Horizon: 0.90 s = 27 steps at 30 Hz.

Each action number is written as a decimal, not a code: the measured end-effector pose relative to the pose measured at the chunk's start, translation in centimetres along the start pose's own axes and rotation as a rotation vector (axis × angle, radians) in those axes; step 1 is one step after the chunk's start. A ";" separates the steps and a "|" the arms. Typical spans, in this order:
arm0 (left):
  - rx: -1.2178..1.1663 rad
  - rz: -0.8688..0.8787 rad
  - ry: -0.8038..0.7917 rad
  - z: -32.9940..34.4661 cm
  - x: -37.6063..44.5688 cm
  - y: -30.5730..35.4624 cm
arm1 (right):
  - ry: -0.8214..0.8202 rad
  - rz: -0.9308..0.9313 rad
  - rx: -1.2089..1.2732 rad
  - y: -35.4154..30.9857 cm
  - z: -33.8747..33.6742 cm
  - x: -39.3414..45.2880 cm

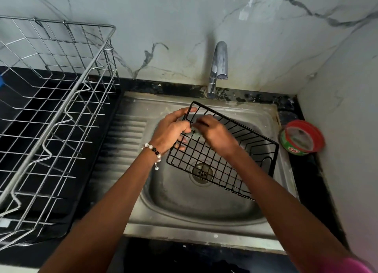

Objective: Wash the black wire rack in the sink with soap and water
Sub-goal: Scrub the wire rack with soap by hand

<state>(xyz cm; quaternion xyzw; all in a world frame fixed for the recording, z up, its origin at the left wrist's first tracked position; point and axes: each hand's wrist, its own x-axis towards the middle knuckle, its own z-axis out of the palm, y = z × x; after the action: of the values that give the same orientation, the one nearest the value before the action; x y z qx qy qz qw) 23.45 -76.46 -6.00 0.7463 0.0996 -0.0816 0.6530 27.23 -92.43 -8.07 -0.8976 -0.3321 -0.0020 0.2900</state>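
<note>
The black wire rack (241, 149) is held tilted over the steel sink (204, 221), its right end low near the basin wall. My left hand (171, 129), with a bead bracelet at the wrist, grips the rack's upper left edge. Inside the rack, my right hand (216, 133) holds a small pale scrub pad (195, 132) against the wires, close to my left hand. The pad is mostly hidden under my fingers. The drain (202, 172) shows through the rack's grid.
A chrome tap (218, 65) stands at the back of the sink with no water running. A red and green tub of dish soap (302, 138) sits open on the black counter at the right. A large steel dish rack (51, 117) fills the left counter.
</note>
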 end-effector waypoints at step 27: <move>-0.088 0.116 0.155 0.2 -0.4 -0.2 | 0.071 0.132 -0.107 2.7 0.5 -4.0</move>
<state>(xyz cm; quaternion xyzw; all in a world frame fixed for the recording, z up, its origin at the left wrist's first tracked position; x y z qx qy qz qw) 23.02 -76.64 -6.09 0.7257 0.1098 0.0186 0.6790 25.61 -96.19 -10.63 -0.9312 -0.2610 -0.0323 0.2526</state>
